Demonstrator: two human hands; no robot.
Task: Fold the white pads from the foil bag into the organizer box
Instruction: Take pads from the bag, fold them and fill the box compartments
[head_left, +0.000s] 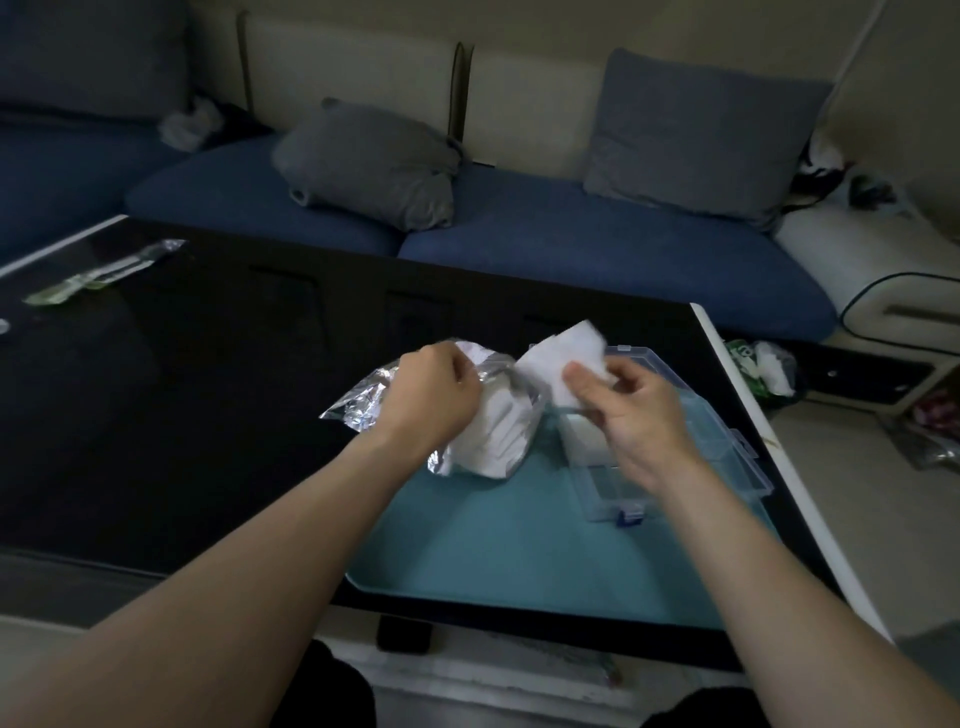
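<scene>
My right hand (628, 410) pinches a white pad (563, 358) and holds it up above the clear organizer box (675, 457), whose lid lies open to the right. White pads (587, 436) lie inside the box's near-left compartment. My left hand (431, 395) is over the silver foil bag (363, 405), fingers curled at its mouth; whether it grips the bag is unclear. More white pads (493, 436) spill from the bag onto the teal tray (493, 545).
The tray sits on a black glass table (182, 389) with a white right edge. A clear plastic wrapper (104, 275) lies at the far left. Behind the table stands a blue sofa (571, 234) with grey cushions. Bags clutter the floor at right.
</scene>
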